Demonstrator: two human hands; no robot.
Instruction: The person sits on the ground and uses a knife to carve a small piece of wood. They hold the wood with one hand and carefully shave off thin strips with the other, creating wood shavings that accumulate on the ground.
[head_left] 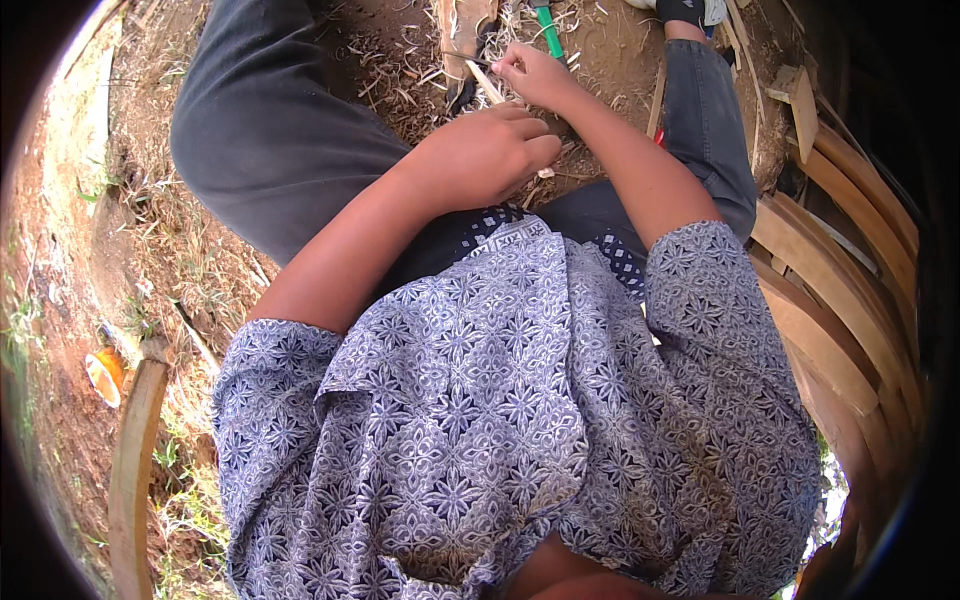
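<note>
My left hand [487, 155] is closed around a thin pale wooden stick [485, 83]. One end of the stick slants up over the ground, and a small bit of its other end peeks out below my fingers. Just beyond, my right hand [536, 77] is pinched on a thin dark blade [464, 58], likely a knife, whose handle is hidden in my fingers. The blade lies across the upper end of the stick, near a flat wooden board [462, 28] between my legs.
A green-handled tool [549, 32] lies past my right hand, among scattered wood shavings [400, 75]. Long curved wooden planks [825, 265] are piled at the right. To the left are an orange object [104, 376] and a wooden plank [135, 470] on grassy soil. Another person's foot [683, 10] may be at the top.
</note>
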